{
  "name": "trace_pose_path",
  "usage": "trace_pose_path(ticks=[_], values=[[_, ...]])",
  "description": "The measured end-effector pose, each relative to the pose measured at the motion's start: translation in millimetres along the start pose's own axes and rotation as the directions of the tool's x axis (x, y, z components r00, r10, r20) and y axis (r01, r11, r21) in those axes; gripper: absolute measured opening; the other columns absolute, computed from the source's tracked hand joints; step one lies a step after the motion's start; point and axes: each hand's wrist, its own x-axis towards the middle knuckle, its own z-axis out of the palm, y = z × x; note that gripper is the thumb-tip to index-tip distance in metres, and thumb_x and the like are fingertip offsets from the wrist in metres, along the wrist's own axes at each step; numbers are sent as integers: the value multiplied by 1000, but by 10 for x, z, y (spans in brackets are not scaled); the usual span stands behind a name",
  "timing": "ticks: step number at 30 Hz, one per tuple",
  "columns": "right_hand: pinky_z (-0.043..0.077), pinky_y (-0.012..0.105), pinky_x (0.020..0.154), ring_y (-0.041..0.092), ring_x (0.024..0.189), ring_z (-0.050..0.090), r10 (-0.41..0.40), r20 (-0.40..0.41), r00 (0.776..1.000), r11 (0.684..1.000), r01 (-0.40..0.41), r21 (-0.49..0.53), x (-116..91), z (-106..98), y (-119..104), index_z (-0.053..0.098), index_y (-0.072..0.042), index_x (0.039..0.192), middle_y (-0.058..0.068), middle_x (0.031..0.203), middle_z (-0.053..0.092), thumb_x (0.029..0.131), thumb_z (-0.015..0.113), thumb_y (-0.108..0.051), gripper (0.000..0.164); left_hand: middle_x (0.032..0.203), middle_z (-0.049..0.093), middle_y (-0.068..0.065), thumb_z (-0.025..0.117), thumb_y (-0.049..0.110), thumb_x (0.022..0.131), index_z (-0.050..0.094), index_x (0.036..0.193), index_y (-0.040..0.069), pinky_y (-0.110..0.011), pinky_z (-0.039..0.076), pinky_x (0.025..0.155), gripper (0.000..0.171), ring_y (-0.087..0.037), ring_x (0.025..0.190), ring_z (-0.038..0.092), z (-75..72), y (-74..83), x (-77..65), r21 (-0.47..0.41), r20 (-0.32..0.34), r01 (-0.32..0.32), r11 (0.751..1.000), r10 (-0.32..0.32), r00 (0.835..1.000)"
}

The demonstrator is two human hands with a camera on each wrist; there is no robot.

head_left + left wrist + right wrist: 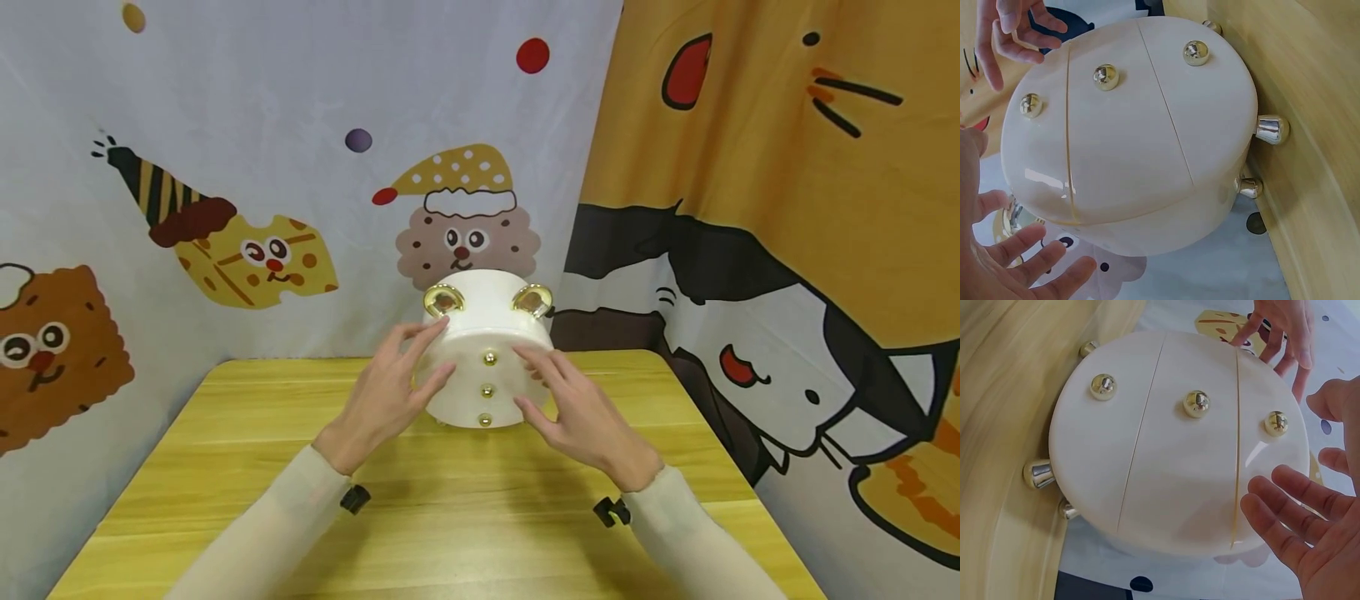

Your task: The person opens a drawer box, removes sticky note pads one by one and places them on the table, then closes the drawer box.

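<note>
A white, rounded jewellery box (pixel 465 407) with three drawer fronts stands on the table. Each front has a round gold knob (pixel 490 358), and two gold rings (pixel 444 300) rise from the top like ears. Short gold feet (pixel 1270 129) hold it off the tabletop. My left hand (pixel 386 396) is at the box's left side, fingers spread and relaxed. On the other side my right hand (pixel 581 412) has its fingers loosely extended near the upper drawer. Neither hand holds anything; whether any fingertip touches the box I cannot tell.
The wood-grain table (pixel 480 533) extends in front of the box and to both sides. Behind it hangs a pale cloth (pixel 285 75) printed with cartoon snacks. An orange cloth (pixel 757 167) with cartoon animals hangs at the right.
</note>
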Motion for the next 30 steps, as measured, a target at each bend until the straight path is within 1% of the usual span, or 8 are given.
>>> trace_pose_path(ticks=[3, 7, 10, 14, 20, 27, 30], values=[[72, 46, 90, 28, 113, 82, -10, -3, 1000, 1000, 10, 16, 34, 23, -11, 50, -18, 176, 10, 135, 73, 108, 83, -24, 75, 151, 65, -20, 78, 39, 114, 57, 173, 22, -52, 69, 93, 66, -37, 125, 72, 17, -2, 22, 0, -7, -3, 1000, 3, 1000], [72, 46, 93, 28, 114, 83, -17, 0, 1000, 999, 17, 42, 70, 55, -21, 50, -18, 176, 10, 138, 73, 109, 82, -23, 74, 148, 66, -20, 78, 37, 114, 58, 173, 21, -52, 69, 92, 64, -37, 124, 72, 47, -9, 52, 3, -17, -9, 1000, 9, 1000], [72, 47, 94, 29, 114, 84, -22, 0, 1000, 998, 22, 53, 95, 77, -24, 49, -19, 176, 10, 141, 73, 110, 82, -22, 74, 146, 67, -21, 79, 37, 114, 59, 172, 21, -51, 69, 90, 63, -37, 123, 72, 60, 0, 79, 9, -25, -15, 1000, 15, 1000], [73, 47, 95, 29, 113, 84, -30, -5, 1000, 998, 30, 64, 128, 100, -33, 50, -18, 176, 11, 143, 73, 110, 81, -21, 73, 144, 67, -22, 79, 38, 114, 61, 171, 21, -50, 69, 88, 62, -37, 120, 72, 62, 22, 113, 25, -34, -21, 999, 22, 999], [73, 49, 97, 29, 113, 84, -29, -6, 1000, 995, 30, 97, 160, 139, -38, 51, -15, 174, 13, 140, 73, 110, 81, -20, 71, 141, 66, -22, 80, 36, 114, 63, 169, 20, -48, 67, 87, 60, -36, 114, 70, 73, 31, 155, 26, -43, -24, 999, 25, 999], [73, 46, 98, 29, 113, 85, -37, -8, 999, 993, 37, 115, 177, 197, -37, 54, -13, 171, 14, 137, 74, 110, 81, -18, 67, 141, 66, -22, 79, 35, 114, 67, 166, 18, -46, 68, 85, 55, -35, 112, 72, 99, 32, 171, 20, -26, -14, 1000, 14, 1000], [73, 45, 98, 28, 113, 84, -39, -8, 999, 992, 40, 123, 187, 220, -42, 55, -12, 171, 14, 136, 74, 110, 81, -16, 66, 142, 66, -23, 79, 33, 115, 68, 164, 17, -45, 68, 87, 53, -34, 112, 72, 106, 31, 167, 18, -26, -12, 1000, 13, 1000]])
